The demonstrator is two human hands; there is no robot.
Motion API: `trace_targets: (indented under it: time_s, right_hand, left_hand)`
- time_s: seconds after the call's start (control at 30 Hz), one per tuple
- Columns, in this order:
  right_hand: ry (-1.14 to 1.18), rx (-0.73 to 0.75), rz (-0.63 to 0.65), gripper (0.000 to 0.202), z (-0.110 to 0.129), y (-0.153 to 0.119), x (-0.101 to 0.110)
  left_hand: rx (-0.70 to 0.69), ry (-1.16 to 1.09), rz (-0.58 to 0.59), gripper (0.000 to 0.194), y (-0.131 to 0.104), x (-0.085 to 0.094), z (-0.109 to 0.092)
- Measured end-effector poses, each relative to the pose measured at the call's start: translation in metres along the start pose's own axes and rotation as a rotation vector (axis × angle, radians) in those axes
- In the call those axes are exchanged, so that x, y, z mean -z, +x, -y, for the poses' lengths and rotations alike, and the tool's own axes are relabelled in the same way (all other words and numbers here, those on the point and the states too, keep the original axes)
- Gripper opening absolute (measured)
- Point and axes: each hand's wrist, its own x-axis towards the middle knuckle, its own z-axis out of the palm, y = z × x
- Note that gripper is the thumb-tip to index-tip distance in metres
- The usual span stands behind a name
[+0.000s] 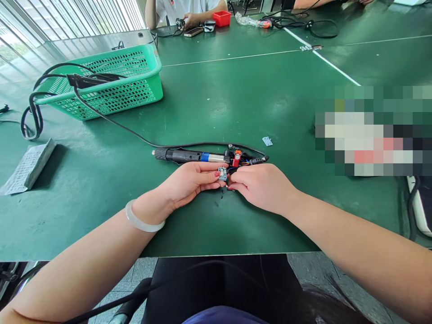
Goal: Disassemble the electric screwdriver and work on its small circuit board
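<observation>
My left hand [192, 182] pinches a small light-blue circuit board [222, 173] between thumb and fingers. Close on its right, my right hand [261, 186] has its fingers pressed together near the board's edge; what they hold, if anything, is too small to tell. Just beyond both hands lies a black and silver pen-shaped tool [187, 156] with a blue band. Its right end has a red part [236, 158] and thin wires, partly behind my right hand. A black cable [128, 129] loops from there to the basket.
A green basket [118, 96] with cables stands at the back left. At the left lies a paper-covered block [30, 166]. A small light-blue piece [267, 141] lies beyond my right hand. Across the table [229, 108], a person sits near a red tray [222, 18]. The right side is pixelated.
</observation>
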Motion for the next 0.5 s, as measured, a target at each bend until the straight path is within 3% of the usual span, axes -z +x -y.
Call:
trace_targets:
  time_s: [0.17, 0.3, 0.4, 0.5]
  right_hand:
    - [-0.069, 0.041, 0.005, 0.019, 0.0, 0.0, -0.004]
    - [-0.085, 0.171, -0.026, 0.023, -0.006, -0.001, -0.002]
    - [-0.006, 0.269, -0.089, 0.02, -0.01, -0.001, 0.007]
    - [0.057, 0.259, -0.204, 0.018, -0.012, 0.001, 0.016]
  left_hand:
    - [-0.016, 0.013, 0.014, 0.028, 0.002, 0.004, 0.002]
    - [-0.024, 0.025, 0.021, 0.027, 0.003, 0.006, 0.003]
    - [-0.033, 0.066, 0.022, 0.028, 0.002, 0.005, 0.003]
    - [-0.04, 0.141, 0.035, 0.032, -0.001, 0.003, 0.002]
